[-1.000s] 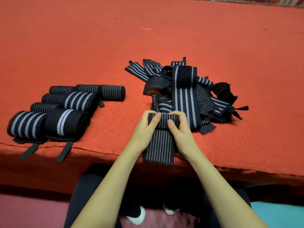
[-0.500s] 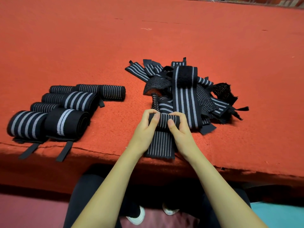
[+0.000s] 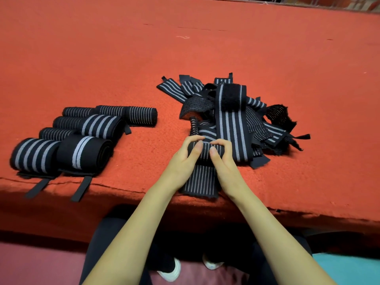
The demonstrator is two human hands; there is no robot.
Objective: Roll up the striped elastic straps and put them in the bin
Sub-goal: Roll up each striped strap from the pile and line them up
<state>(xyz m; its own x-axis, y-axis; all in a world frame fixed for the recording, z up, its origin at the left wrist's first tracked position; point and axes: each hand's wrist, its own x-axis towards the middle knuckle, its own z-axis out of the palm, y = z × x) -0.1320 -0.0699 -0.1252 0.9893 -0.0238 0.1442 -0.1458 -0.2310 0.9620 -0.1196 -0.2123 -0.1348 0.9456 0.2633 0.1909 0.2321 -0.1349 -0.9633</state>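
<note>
Though its ends are hidden by the left hand [image 3: 180,163] and right hand [image 3: 224,162], the half-rolled strap [image 3: 205,154] is seen near the front edge of the counter [image 3: 298,182], clamped by curled fingers. Its axis is laid left-right, the flat tail pointed toward the person.

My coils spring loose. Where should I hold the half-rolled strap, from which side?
Grip the coil at both ends from the near side, thumbs on its near face, fingers over the top, as the left hand and right hand do. It lies crosswise, its flat tail trailing toward the table edge.
</note>
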